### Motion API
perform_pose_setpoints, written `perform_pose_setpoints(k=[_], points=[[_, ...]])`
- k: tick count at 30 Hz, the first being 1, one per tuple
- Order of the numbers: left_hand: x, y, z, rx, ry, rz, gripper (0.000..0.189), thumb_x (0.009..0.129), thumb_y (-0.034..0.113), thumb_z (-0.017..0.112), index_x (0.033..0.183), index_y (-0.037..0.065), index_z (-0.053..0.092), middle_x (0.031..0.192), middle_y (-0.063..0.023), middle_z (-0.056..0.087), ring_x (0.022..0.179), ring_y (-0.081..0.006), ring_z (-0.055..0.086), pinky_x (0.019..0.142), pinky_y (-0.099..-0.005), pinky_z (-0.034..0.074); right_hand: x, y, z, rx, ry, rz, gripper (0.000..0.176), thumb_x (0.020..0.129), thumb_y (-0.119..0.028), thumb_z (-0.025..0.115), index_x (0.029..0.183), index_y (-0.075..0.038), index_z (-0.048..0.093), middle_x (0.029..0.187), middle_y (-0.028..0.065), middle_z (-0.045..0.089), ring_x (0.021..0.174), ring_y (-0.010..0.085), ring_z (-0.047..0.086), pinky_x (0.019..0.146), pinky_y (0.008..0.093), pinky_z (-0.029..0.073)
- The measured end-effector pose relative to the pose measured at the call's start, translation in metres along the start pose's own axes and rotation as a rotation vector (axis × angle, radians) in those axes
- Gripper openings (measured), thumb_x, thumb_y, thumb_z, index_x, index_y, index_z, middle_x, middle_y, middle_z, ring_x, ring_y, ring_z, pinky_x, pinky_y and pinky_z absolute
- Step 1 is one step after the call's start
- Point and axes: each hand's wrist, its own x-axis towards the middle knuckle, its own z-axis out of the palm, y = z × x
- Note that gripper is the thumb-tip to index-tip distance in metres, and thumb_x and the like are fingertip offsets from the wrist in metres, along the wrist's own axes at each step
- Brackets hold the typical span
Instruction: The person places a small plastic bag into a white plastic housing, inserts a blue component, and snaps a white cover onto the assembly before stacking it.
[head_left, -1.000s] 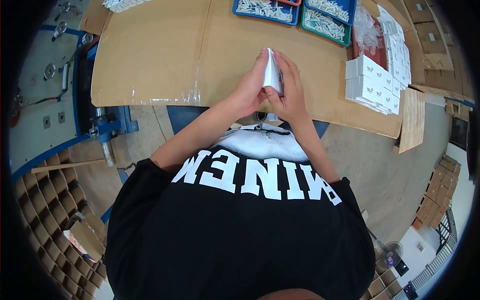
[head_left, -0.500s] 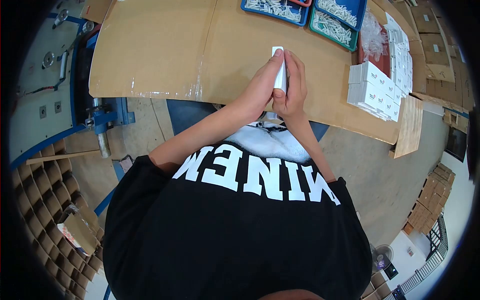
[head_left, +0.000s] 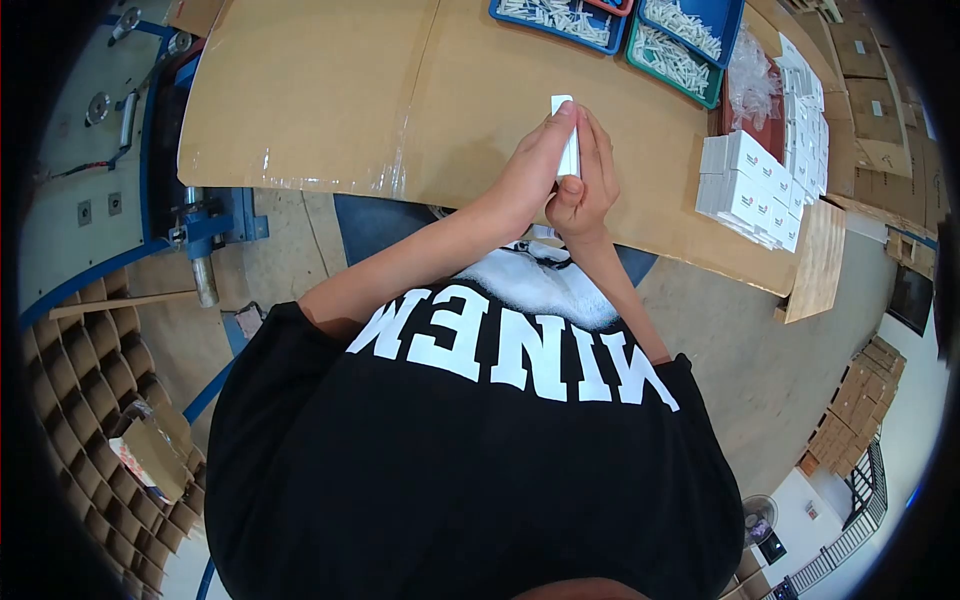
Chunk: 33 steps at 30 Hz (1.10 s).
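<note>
A small white carton (head_left: 571,158) stands on edge between both my hands, over the cardboard-covered table (head_left: 320,110). My left hand (head_left: 537,160) presses along its left side, with the thumb lying near the carton's far end. On the other side, my right hand (head_left: 593,180) is closed around the carton, its fingers pointing away from me and its thumb bent at the near end. Much of the carton is covered by the hands, and its end flaps cannot be made out clearly.
Blue tray (head_left: 545,28) and green tray (head_left: 668,75) hold many small white tubular pieces. Stacked white cartons (head_left: 750,188) stand at the right, beside a red bin with clear plastic bags (head_left: 752,80). A machine (head_left: 90,130) is at the left, above cardboard dividers (head_left: 90,400).
My right thumb has bent in and shifted slightly at the carton's near end. The whole view has moved a little; both hands still hold the carton.
</note>
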Motion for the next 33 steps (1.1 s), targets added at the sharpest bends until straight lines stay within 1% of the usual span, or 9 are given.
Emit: perform_pose_setpoints(k=[2,17,24,27,29,30,31,32,33], points=[[-0.002,0.004,0.004,-0.01,0.052,0.013,0.049,0.109,0.052,0.042,0.122,0.008,0.058,0.103,-0.0022,0.062,0.093,-0.0106,0.059,0.08,-0.0277,0.05,0.001,0.001,0.001,0.012,0.009,0.001,0.075,0.107,-0.054,0.04,0.134,0.014,0.058,0.129,0.0316,0.061,0.115,0.0439,0.063,0.097,0.045,0.052],[-0.005,0.005,0.008,-0.037,0.103,0.023,0.045,0.109,0.051,0.042,0.117,0.01,0.059,0.096,-0.0011,0.063,0.087,-0.0091,0.061,0.074,-0.0264,0.051,0.002,0.0,0.001,0.037,-0.001,-0.006,0.072,0.108,-0.051,0.039,0.135,0.013,0.058,0.131,0.0301,0.062,0.118,0.0435,0.064,0.1,0.0452,0.051],[-0.001,0.0,0.002,-0.037,0.081,0.042,0.043,0.109,0.051,0.043,0.117,0.012,0.059,0.097,0.0013,0.063,0.089,-0.0083,0.061,0.078,-0.0261,0.05,0.002,0.002,0.002,0.096,-0.009,0.011,0.071,0.108,-0.051,0.039,0.136,0.011,0.057,0.132,0.0296,0.062,0.121,0.0434,0.063,0.101,0.0456,0.05],[-0.001,0.0,0.002,-0.111,0.127,0.016,0.045,0.109,0.051,0.044,0.124,0.01,0.057,0.104,-0.0001,0.062,0.092,-0.0094,0.06,0.081,-0.0277,0.05,0.006,0.002,0.001,0.086,-0.069,0.028,0.07,0.108,-0.052,0.039,0.139,0.009,0.056,0.134,0.0272,0.062,0.122,0.0416,0.062,0.102,0.0456,0.05],[0.007,-0.004,-0.007,-0.112,0.079,0.045,0.056,0.105,0.059,0.045,0.142,0.016,0.049,0.115,-0.0039,0.06,0.1,-0.0138,0.061,0.086,-0.0317,0.051,0.012,-0.002,0.0,0.054,-0.118,0.037,0.07,0.108,-0.053,0.04,0.14,0.007,0.055,0.136,0.0254,0.062,0.123,0.0402,0.062,0.102,0.0452,0.05],[0.01,-0.006,-0.009,-0.112,0.077,0.049,0.056,0.105,0.059,0.045,0.142,0.016,0.049,0.115,-0.0039,0.06,0.1,-0.0138,0.061,0.086,-0.0317,0.051,0.013,-0.009,0.002,0.208,-0.061,0.175,0.065,0.107,-0.05,0.045,0.141,0.005,0.056,0.137,0.0239,0.062,0.124,0.0382,0.062,0.102,0.0449,0.05],[0.013,-0.009,-0.012,-0.028,0.06,0.129,0.059,0.106,0.057,0.044,0.148,0.015,0.044,0.117,-0.0049,0.059,0.101,-0.0151,0.061,0.088,-0.0312,0.051,0.014,-0.013,0.002,0.362,-0.005,0.316,0.061,0.106,-0.047,0.051,0.141,0.002,0.056,0.139,0.0223,0.061,0.125,0.0362,0.061,0.103,0.0446,0.049],[0.016,-0.011,-0.014,0.057,0.043,0.207,0.063,0.107,0.056,0.043,0.154,0.014,0.039,0.118,-0.0059,0.059,0.101,-0.0163,0.06,0.09,-0.0307,0.05,0.017,-0.014,-0.001,0.363,-0.006,0.315,0.061,0.106,-0.047,0.051,0.141,0.002,0.056,0.139,0.0223,0.061,0.125,0.0362,0.061,0.103,0.0446,0.049],[0.018,-0.012,-0.017,0.058,0.042,0.207,0.063,0.107,0.056,0.043,0.154,0.014,0.039,0.118,-0.0059,0.059,0.101,-0.0163,0.06,0.09,-0.0307,0.05,0.021,-0.014,-0.005,0.182,-0.068,0.287,0.057,0.103,-0.042,0.057,0.139,0.002,0.057,0.14,0.0215,0.06,0.126,0.0351,0.061,0.102,0.0437,0.049]])
